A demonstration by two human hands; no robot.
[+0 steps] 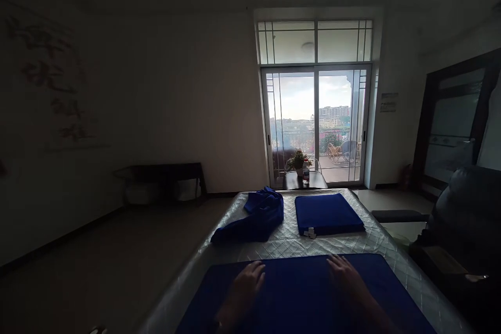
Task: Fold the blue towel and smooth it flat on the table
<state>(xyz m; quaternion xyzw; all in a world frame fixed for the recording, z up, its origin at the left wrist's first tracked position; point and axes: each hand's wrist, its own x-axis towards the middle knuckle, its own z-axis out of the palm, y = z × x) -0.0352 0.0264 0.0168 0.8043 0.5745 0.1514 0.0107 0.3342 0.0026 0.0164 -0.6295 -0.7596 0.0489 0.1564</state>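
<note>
A flat blue cloth [297, 297] with rounded far corners lies spread on the table's near end. My left hand [249, 277] rests on its left half near the far edge, fingers stretched and slightly bent. On the right half, close to that same edge, my right hand [343, 270] lies with its fingers extended. Neither hand holds anything. Beyond them, a neatly folded blue cloth [329, 213] with small white tags [310, 233] sits at the right. To its left is a crumpled blue cloth [260, 216].
A silvery quilted cover [289, 248] is over the table. Past its far end stands a small dark table [289, 181] with a potted plant [299, 160] and a bottle [306, 173], before sliding glass doors [316, 120]. A dark chair [457, 214] is at the right.
</note>
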